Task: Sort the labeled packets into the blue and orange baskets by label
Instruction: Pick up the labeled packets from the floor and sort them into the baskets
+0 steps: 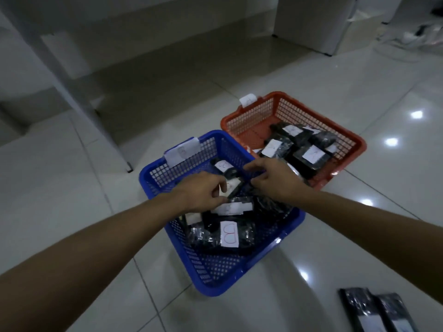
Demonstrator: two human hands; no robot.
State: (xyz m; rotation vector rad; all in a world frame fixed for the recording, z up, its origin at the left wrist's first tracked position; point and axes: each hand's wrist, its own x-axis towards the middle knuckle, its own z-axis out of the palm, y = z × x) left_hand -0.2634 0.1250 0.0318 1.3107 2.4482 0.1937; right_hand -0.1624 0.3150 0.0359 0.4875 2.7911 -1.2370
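Note:
A blue basket (285, 238) stands on the floor in front of me, holding several black packets with white labels; one label (229, 234) reads B. An orange basket (348, 142) behind it to the right holds several more labelled black packets (309, 155). Both my hands reach over the blue basket. My left hand (203, 190) pinches a black packet with a white label (233, 186) at its left edge. My right hand (273, 178) hovers beside that packet with curled fingers; I cannot tell whether it touches it.
Two black packets (374, 312) lie on the tiled floor at the lower right. White paper tags are clipped to the blue basket's rim (182, 152) and the orange basket's rim (248, 99). A white table leg (96, 111) stands at the left, a white cabinet (311, 22) far back.

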